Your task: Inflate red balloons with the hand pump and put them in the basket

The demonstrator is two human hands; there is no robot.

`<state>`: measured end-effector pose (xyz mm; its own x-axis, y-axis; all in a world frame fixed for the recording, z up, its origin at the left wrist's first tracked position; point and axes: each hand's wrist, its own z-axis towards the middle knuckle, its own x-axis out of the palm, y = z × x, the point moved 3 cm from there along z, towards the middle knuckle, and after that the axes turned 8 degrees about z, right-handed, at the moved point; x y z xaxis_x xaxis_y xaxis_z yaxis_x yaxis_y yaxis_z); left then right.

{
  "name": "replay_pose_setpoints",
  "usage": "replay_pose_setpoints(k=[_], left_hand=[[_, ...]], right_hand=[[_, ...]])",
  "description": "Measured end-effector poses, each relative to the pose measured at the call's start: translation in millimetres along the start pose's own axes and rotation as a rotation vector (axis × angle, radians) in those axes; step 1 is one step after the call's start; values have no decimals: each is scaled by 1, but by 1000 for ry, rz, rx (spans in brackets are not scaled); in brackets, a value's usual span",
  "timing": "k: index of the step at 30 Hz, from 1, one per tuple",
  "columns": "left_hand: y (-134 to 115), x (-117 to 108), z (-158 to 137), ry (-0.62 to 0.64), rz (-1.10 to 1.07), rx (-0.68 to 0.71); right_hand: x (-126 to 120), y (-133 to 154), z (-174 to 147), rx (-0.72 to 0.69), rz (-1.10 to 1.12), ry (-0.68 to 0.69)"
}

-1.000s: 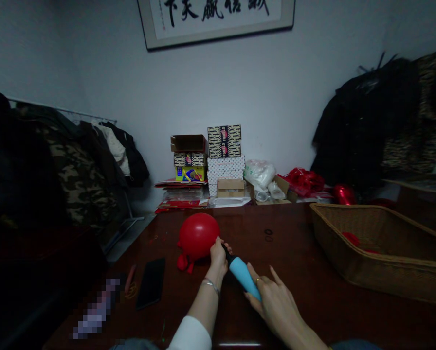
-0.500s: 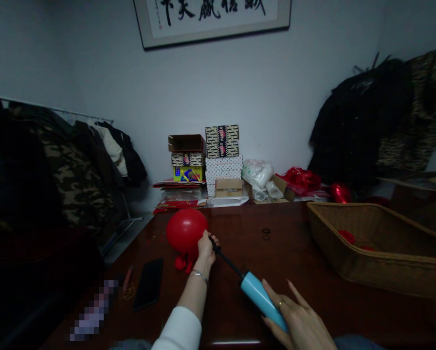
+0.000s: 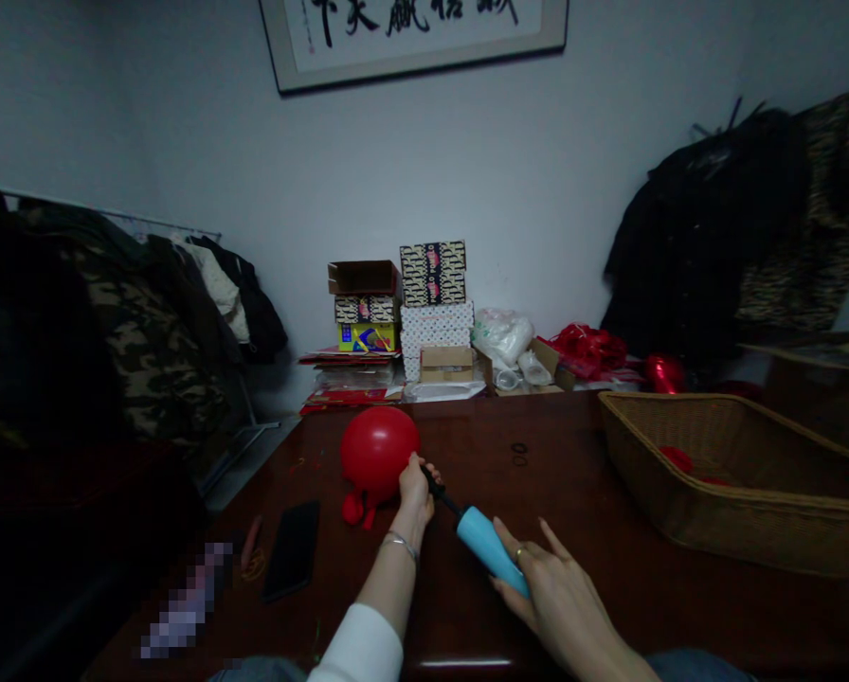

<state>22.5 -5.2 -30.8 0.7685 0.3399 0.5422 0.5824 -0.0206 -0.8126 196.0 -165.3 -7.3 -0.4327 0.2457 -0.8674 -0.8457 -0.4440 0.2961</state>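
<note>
A round red balloon (image 3: pixel 380 450) is inflated at the far side of my left hand. My left hand (image 3: pixel 417 488) is closed where the balloon meets the black nozzle end of the pump, and its fingers hide the balloon's neck. The light-blue hand pump (image 3: pixel 492 549) slants down to the right across the tabletop. Round its barrel, the thumb and fingers of my right hand (image 3: pixel 559 587) are wrapped, with one finger raised off it. Small red balloon pieces (image 3: pixel 353 510) lie just below the inflated one; whether they are joined to it I cannot tell.
On the dark wooden table (image 3: pixel 467 606), a black phone (image 3: pixel 291 551) lies to the left. A wicker basket (image 3: pixel 751 511) with red pieces inside stands at the right. Two dark rings (image 3: pixel 519 455) lie mid-table. Boxes (image 3: pixel 435 327) are stacked behind.
My right hand has pushed the blue barrel up and left towards my left hand, so less black rod shows. The balloon and my left hand have shifted slightly right.
</note>
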Motion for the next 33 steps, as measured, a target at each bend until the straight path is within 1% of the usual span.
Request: replay_pose_setpoints(k=[6,11,17,21,29,33], left_hand=[[9,10,-11,26,11,-36],[8,8,-13,21,45,-39],[9,6,-12,30,69,-50],[5,5,-10,39,72,-42],[-15,0,-1,30,76,-7],[-18,0,-1,21,63,-15]], right_hand=[[3,11,25,47,-49,38],[8,15,29,54,-40,43],[17,11,14,34,8,-14],[18,3,1,16,48,-10],[11,-18,-39,-62,62,-27],[4,-22,-47,-116,38,-40]])
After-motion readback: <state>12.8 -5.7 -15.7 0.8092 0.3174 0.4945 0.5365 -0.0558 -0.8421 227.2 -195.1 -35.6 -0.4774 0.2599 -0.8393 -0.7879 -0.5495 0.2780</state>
